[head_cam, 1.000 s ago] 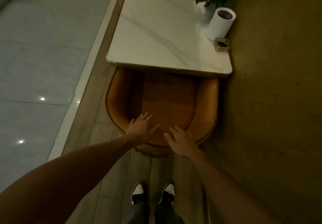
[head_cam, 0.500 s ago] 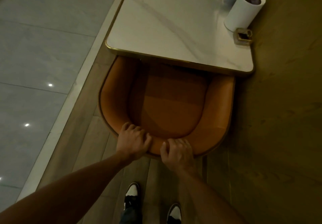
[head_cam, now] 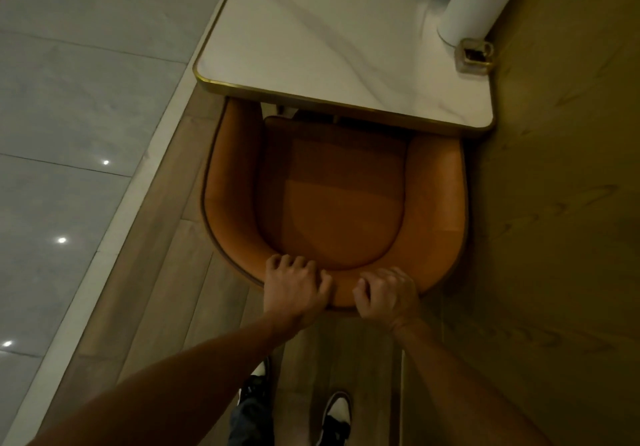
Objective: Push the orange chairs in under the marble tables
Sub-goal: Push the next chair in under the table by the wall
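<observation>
With both hands, left [head_cam: 294,286] and right [head_cam: 389,293], in a closed grip on the chair [head_cam: 332,199] back at lower centre, its front barely under the table [head_cam: 311,40], an off-line shove could jam its right arm against the wall [head_cam: 561,168].

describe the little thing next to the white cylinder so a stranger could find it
Start at the white marble table with the gold rim, then go to its far right corner by the wall. Beside the base of the tall white cylinder sits a small square glass-like dish with a dark centre, low and flat.

wall [head_cam: 561,203] hugs the chair [head_cam: 332,203] on the right; open floor [head_cam: 69,99] lies left.
</observation>
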